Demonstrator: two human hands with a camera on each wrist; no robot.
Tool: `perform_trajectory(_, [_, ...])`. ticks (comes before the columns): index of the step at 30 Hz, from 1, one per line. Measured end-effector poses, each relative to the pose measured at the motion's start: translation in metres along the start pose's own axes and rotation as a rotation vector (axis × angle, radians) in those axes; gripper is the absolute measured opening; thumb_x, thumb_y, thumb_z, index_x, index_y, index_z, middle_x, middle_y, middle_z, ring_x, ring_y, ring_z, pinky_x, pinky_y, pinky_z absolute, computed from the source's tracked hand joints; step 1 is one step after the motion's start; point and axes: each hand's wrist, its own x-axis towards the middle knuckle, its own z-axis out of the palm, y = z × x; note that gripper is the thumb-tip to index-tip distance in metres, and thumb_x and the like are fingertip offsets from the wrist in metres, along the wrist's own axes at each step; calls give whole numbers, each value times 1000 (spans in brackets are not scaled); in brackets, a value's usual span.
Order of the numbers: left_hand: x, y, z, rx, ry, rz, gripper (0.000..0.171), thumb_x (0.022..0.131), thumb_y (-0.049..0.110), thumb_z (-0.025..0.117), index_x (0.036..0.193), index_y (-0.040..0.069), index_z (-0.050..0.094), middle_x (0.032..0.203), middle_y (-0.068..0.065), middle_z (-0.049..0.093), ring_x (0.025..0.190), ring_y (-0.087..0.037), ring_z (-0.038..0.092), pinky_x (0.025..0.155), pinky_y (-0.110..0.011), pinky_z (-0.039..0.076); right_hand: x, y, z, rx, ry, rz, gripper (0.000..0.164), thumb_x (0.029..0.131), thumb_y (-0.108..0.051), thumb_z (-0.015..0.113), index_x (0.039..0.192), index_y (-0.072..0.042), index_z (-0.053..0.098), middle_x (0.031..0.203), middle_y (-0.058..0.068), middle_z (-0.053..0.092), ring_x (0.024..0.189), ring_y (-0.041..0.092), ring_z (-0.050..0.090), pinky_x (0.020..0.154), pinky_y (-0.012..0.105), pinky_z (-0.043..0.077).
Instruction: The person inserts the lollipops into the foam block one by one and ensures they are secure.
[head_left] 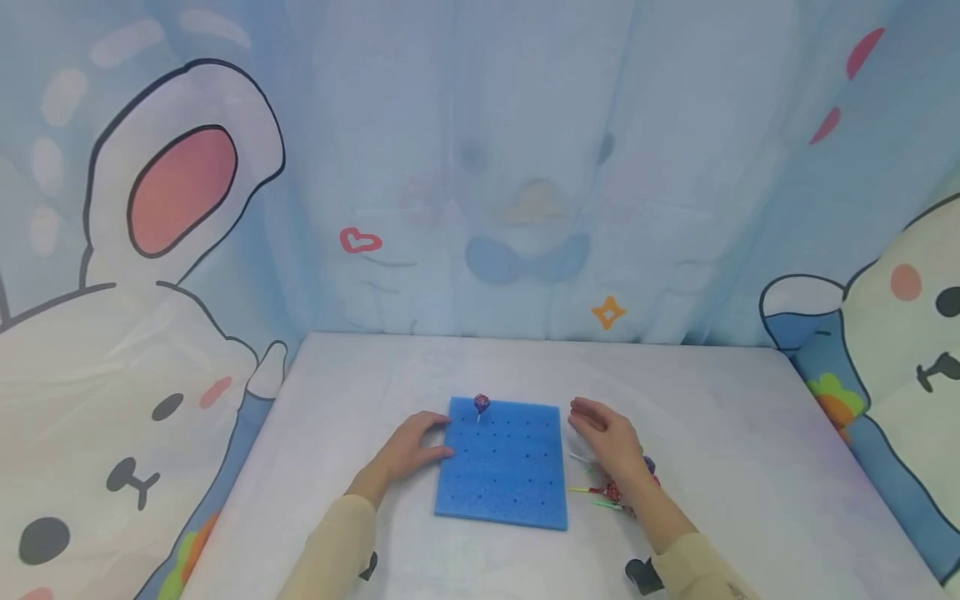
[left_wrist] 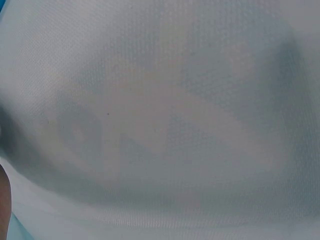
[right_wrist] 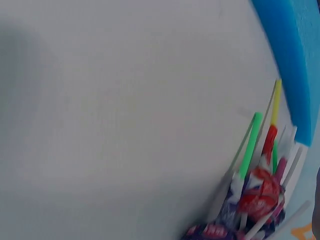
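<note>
A blue foam board [head_left: 498,467] with rows of small holes lies flat on the table. One lollipop [head_left: 482,403] in a dark red wrapper stands upright near its far edge, stick down. My left hand [head_left: 405,448] rests against the board's left edge, thumb and fingers apart, tips right at the rim. To the right of the board my right hand [head_left: 611,435] hovers with loosely bent fingers and nothing visible in them. Beneath that wrist lies a bunch of wrapped lollipops [right_wrist: 260,195], sticks towards the board, partly hidden by the forearm in the head view.
A white cloth [head_left: 375,367] with printed dark shapes covers the table. Blue curtains [head_left: 517,167] with cartoon prints enclose the back and both sides. Mostly cloth fills the left wrist view.
</note>
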Motion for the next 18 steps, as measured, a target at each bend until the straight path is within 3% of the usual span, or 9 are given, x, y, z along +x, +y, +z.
perform_trajectory(12, [1,-1,0,9,3,10,55,90,35,71,136,10,55,138,-8,54,134,-28,44,113,-46,34,-4,17,-39,-95,44,3,56,97,-41,60,140,-7,51,138,13,57,125,29,55,105,41,43])
perform_trajectory(18, [1,0,0,6,-3,-9,55,90,36,70,136,10,54,139,-9,54,134,-28,44,113,-48,34,-9,29,-55,-160,66,-1,53,98,-37,59,140,-4,50,136,17,57,124,34,55,105,48,42])
